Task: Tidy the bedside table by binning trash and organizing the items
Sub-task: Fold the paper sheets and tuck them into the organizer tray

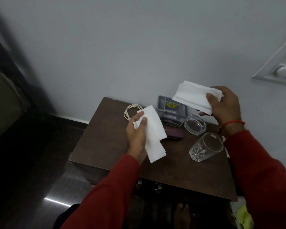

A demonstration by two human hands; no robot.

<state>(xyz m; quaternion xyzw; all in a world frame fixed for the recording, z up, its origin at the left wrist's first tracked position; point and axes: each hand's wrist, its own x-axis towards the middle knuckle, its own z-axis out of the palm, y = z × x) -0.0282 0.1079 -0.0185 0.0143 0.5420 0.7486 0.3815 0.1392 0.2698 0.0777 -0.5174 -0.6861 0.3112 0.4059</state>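
Observation:
My left hand point(136, 136) grips a white tissue point(153, 131) that hangs down over the middle of the dark wooden bedside table point(102, 139). My right hand point(223, 106) holds a second folded white tissue point(193, 96) up above the table's back right. On the table lie a coiled white cable point(129, 110) at the back, a grey box with a yellow label point(170, 108), a maroon case point(173, 132), a clear glass ashtray point(195, 124) and a tilted drinking glass point(206, 147) on the right.
A pale wall stands behind the table, with a white switch panel point(281, 66) at the right. Dark shiny floor point(40, 171) lies to the left beside dark furniture. Metal latches point(157, 187) sit on the table's front. Something yellow-green point(244, 217) shows at the bottom right.

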